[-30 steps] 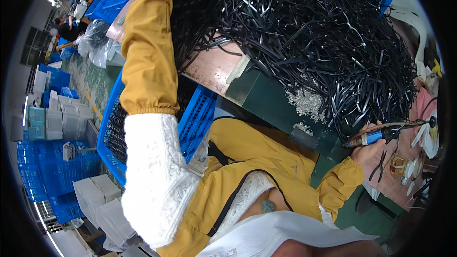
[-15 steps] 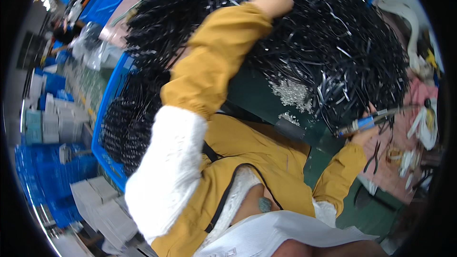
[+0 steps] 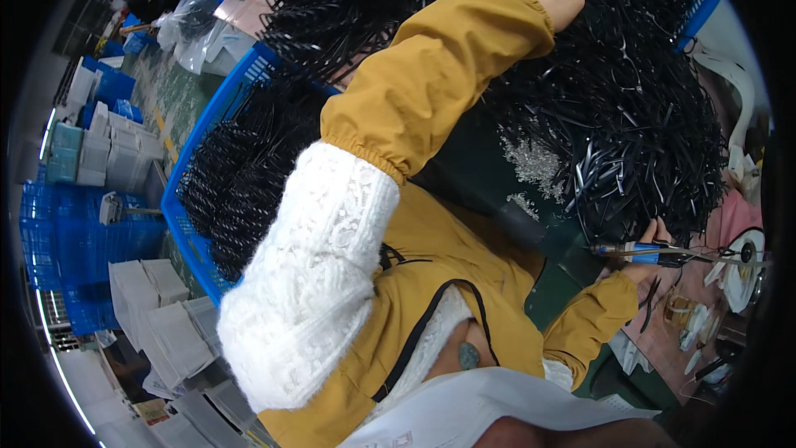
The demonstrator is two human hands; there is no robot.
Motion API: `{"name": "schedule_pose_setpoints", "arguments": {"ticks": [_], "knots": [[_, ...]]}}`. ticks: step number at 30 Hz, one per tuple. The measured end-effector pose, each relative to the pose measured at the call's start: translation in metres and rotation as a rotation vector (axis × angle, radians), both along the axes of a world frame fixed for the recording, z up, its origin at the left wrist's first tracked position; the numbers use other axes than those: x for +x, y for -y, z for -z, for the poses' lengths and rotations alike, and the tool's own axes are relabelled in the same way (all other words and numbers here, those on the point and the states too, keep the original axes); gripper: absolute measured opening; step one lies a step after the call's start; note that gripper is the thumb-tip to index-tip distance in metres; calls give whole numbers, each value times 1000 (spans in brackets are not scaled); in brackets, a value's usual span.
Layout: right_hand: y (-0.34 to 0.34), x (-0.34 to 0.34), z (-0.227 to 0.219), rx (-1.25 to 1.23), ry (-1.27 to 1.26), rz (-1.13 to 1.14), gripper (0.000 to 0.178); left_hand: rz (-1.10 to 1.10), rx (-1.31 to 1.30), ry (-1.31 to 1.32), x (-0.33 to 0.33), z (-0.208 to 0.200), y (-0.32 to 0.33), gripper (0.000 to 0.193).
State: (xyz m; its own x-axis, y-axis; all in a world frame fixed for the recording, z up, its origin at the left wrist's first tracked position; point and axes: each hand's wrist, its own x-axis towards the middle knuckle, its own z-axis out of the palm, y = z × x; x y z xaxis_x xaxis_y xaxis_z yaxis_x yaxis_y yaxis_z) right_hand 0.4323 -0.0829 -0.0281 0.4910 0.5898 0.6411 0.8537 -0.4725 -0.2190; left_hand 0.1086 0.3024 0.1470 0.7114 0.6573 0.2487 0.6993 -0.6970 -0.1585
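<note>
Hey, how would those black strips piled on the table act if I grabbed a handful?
The black strips look fairly floppy, since many bend and curl. They'd probably drag neighbours along, because they lie crossed and overlapping. Their glossy highlights hint they might be slippery.

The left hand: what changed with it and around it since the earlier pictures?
The left hand moved rightward from the picture's upper edge, across the pile of black strips; whether it grips one is unclear. More strips now show in the blue basket, which the left sleeve covered more before. The right hand still holds the blue tool, and the silvery pieces lie as before.
</note>
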Motion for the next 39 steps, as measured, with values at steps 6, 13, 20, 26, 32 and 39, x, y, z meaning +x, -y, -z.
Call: {"name": "schedule_pose_setpoints", "arguments": {"ticks": [6,13,20,26,32,39], "knots": [[18,-1,-12,35,-341,-49,44,-67,282,322,-39,-32,21,13],[29,-28,-61,713,-445,-133,34,63,-284,928,-62,-22,72,18],[31,-201,-85,1226,-927,-742,32,484,-641,1295,-92,17,173,11],[1,-245,-24,404,-667,-653,16,232,-1417,1633,-136,81,242,14],[19,-247,-35,634,-1095,-578,25,237,-2325,1769,-98,104,265,29],[21,-273,-62,212,-720,-1215,17,5,-1531,1889,-71,116,283,32]]}}
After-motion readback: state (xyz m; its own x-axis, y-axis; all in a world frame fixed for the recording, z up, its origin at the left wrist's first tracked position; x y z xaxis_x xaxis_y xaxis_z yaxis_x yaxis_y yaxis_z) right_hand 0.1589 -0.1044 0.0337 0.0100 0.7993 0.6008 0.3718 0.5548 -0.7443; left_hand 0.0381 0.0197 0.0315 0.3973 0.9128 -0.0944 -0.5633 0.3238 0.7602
